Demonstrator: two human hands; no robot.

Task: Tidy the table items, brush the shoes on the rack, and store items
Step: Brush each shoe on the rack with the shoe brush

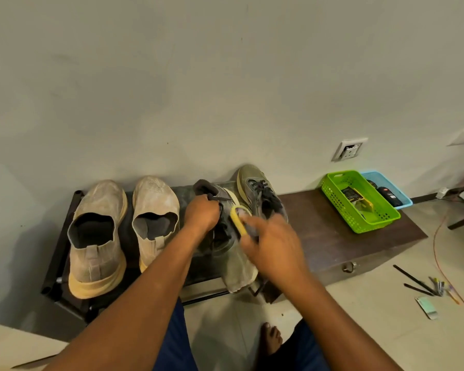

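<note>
Head view: 1 grey shoe is gripped by the left hand, tipped on its side, long axis running away; the brush, clasped by the right hand, is pressed against its right flank.

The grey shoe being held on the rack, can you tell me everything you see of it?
The grey shoe is a lace-up trainer with a dark fabric-looking upper, dark laces and a pale, dirty sole. It lies tipped on its side on the dark rack, sole turned right, beside its upright mate. The left hand grips it near the laces. The right hand holds a yellow brush against its side. The brush is blurred.
</note>
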